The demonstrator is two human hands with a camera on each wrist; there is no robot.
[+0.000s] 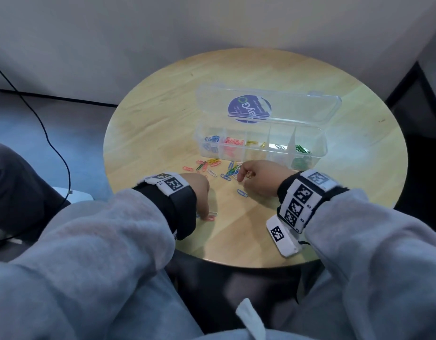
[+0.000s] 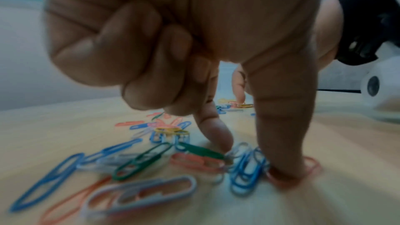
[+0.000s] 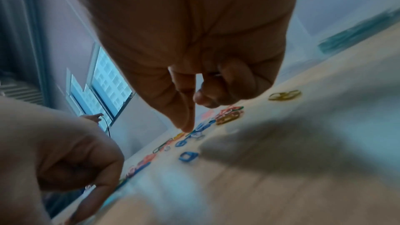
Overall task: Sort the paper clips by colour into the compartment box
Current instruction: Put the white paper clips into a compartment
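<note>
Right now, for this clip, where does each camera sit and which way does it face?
Head: worn on the head, looking forward and down at the round table, the open compartment box, both hands and grey sleeves.
Left wrist: low over the table, along the left hand, whose forefinger and thumb touch loose paper clips.
Right wrist: along the right hand, forefinger pointing down at clips; the left hand shows too.
Shared: all three show the loose clips.

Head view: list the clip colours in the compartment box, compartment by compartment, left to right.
In the compartment box: blue clips → red clips → yellow clips → white clip → green clips.
</note>
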